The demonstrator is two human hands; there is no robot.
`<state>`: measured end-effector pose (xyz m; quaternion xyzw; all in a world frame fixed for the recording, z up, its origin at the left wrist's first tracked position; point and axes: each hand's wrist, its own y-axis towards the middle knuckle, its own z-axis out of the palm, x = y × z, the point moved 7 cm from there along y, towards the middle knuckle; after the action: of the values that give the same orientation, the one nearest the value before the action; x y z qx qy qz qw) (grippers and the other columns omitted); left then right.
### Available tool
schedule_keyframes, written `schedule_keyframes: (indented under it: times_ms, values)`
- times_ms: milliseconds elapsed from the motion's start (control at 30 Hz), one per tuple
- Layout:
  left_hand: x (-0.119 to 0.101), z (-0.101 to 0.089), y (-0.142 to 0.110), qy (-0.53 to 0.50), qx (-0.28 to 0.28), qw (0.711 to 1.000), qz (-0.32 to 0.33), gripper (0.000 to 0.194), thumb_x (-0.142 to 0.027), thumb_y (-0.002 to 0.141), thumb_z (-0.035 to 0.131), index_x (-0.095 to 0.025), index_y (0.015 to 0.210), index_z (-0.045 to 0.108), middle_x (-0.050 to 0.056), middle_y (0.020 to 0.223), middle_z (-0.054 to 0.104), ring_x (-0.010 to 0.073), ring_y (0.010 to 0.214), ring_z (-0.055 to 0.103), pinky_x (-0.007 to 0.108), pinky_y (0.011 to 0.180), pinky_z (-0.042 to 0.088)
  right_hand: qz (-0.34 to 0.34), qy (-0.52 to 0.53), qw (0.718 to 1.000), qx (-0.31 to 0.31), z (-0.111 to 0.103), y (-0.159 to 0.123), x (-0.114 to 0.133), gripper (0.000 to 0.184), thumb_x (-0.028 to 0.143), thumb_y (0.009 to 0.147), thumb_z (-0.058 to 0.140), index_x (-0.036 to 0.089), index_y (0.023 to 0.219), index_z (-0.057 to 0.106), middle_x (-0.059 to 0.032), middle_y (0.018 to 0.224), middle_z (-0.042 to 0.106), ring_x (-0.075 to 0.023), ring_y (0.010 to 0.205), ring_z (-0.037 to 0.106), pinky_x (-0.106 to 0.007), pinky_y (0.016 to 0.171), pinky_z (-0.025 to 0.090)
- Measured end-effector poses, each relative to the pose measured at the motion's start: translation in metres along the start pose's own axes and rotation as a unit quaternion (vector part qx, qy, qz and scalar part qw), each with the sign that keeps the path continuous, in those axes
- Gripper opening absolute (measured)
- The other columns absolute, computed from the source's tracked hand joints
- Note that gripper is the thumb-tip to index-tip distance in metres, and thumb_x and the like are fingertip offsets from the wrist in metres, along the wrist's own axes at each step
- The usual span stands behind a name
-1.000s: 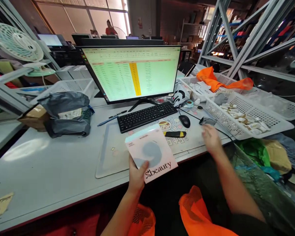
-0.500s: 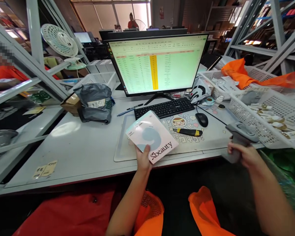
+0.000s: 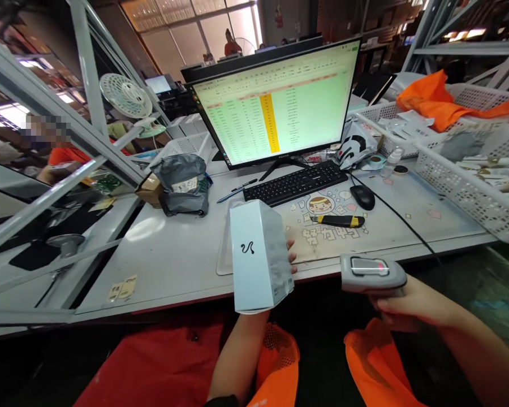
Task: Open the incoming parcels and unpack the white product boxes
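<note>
A pale blue cardboard box (image 3: 253, 257) with a black squiggle on its side is held up over the desk's front edge. My left hand (image 3: 292, 257) grips it from behind; only some fingertips show past its right side. In my right hand (image 3: 415, 305) is a grey barcode scanner (image 3: 372, 273), its head turned left toward the box and a red light glowing on top. Small print, perhaps a label, lies low on the box's right face.
Behind the box are a keyboard (image 3: 297, 182), a mouse (image 3: 362, 197), a yellow-black box cutter (image 3: 340, 221) and a monitor (image 3: 280, 107). A grey plastic parcel (image 3: 182, 189) lies left; white baskets (image 3: 466, 186) stand right. A person in orange (image 3: 63, 154) sits beyond the left frame.
The box has been turned from its printed "beauty" face to a plain side. My right hand has brought the scanner leftward, nearer the box. The view has shifted and tilted slightly.
</note>
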<state>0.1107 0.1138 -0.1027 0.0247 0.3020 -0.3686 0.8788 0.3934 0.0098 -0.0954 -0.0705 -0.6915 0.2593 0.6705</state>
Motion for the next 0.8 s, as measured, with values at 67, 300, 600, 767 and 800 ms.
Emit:
schedule_keyframes:
  times_ms: [67, 300, 600, 767, 800]
  values:
    - [0.003, 0.001, -0.019, 0.008, 0.01, 1.0, -0.028, 0.097, -0.083, 0.074, 0.065, -0.016, 0.143, 0.057, 0.016, 0.116, 0.07, 0.0271, 0.092, 0.07, 0.038, 0.079, 0.057, -0.029, -0.004, 0.991, -0.129, -0.047, 0.007, 0.004, 0.059, 0.055, 0.063, 0.091, 0.017, 0.101, 0.066, -0.0043, 0.068, 0.066, -0.0209, 0.06, 0.062, -0.032, 0.053, 0.052]
    - [0.001, -0.004, -0.031, -0.004, -0.019, 0.997, 0.076, 0.08, -0.068, 0.077, 0.071, -0.018, 0.139, 0.06, 0.011, 0.117, 0.07, 0.0253, 0.102, 0.07, 0.036, 0.088, 0.057, -0.058, 0.01, 0.984, -0.165, -0.082, 0.011, 0.017, 0.045, 0.057, 0.068, 0.088, 0.02, 0.076, 0.063, -0.0024, 0.06, 0.058, -0.0163, 0.055, 0.052, -0.029, 0.051, 0.044]
    - [-0.004, 0.003, -0.019, 0.051, -0.079, 0.973, 0.209, 0.062, -0.064, 0.085, 0.064, -0.024, 0.132, 0.065, 0.014, 0.141, 0.063, 0.0382, 0.138, 0.054, 0.057, 0.121, 0.037, 0.027, 0.009, 0.999, 0.029, 0.035, 0.01, 0.004, 0.05, 0.049, 0.064, 0.086, 0.017, 0.096, 0.065, 0.0007, 0.066, 0.061, -0.0137, 0.051, 0.052, -0.027, 0.051, 0.041]
    - [-0.016, 0.001, -0.046, 0.039, -0.075, 0.991, 0.104, 0.066, -0.068, 0.084, 0.064, -0.024, 0.133, 0.064, 0.014, 0.117, 0.07, 0.0329, 0.106, 0.068, 0.048, 0.094, 0.056, -0.04, -0.02, 0.998, -0.055, -0.016, 0.005, 0.011, 0.048, 0.063, 0.073, 0.081, 0.018, 0.072, 0.063, -0.0044, 0.06, 0.06, -0.0168, 0.054, 0.054, -0.03, 0.053, 0.045]
    - [-0.018, -0.003, -0.05, 0.035, -0.074, 0.993, 0.09, 0.066, -0.069, 0.084, 0.064, -0.024, 0.132, 0.065, 0.014, 0.114, 0.07, 0.0311, 0.1, 0.069, 0.045, 0.088, 0.058, -0.046, -0.029, 0.994, -0.1, -0.037, 0.006, 0.011, 0.049, 0.065, 0.074, 0.08, 0.019, 0.07, 0.063, -0.0061, 0.062, 0.062, -0.0183, 0.056, 0.056, -0.031, 0.054, 0.047]
